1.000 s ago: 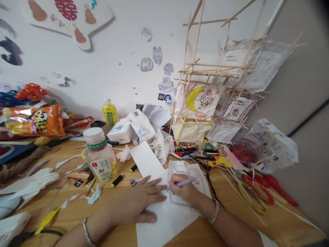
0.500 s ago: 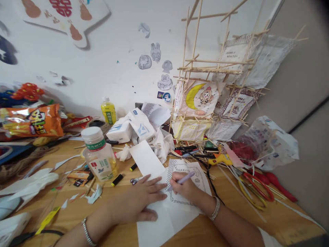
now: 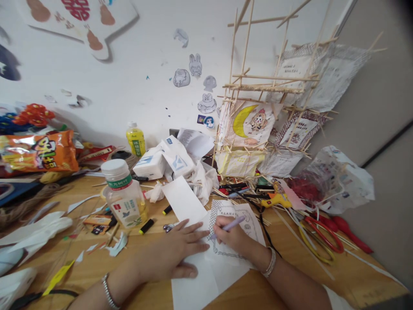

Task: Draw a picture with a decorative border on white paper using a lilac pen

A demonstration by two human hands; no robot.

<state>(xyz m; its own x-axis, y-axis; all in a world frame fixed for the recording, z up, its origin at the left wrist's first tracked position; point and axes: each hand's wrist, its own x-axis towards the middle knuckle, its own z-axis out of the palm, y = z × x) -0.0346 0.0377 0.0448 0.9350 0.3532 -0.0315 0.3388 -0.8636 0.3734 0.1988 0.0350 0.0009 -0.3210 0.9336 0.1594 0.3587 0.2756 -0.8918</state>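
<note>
A white sheet of paper (image 3: 219, 282) lies on the wooden table with a drawing (image 3: 251, 219) on its upper part: a lattice strip at the left, a wavy border, a line of writing and small figures. My left hand (image 3: 180, 249) lies flat on the sheet, fingers spread, left of the drawing. In my right hand (image 3: 230, 234) a light purple pen (image 3: 235, 223) is gripped, its tip down at the lattice strip. A smaller blank paper (image 3: 183, 199) lies just beyond my left fingertips.
A large drink bottle (image 3: 124, 193) stands left of my left hand, near a black marker cap (image 3: 146, 226). Behind the paper are tissue packs (image 3: 150, 162) and a stick frame (image 3: 271, 77) hung with drawings. Scissors (image 3: 324, 234) and a yellow glue gun (image 3: 275, 199) lie to the right.
My right hand and the pen have shifted very slightly. My left hand and the paper stay where they were.
</note>
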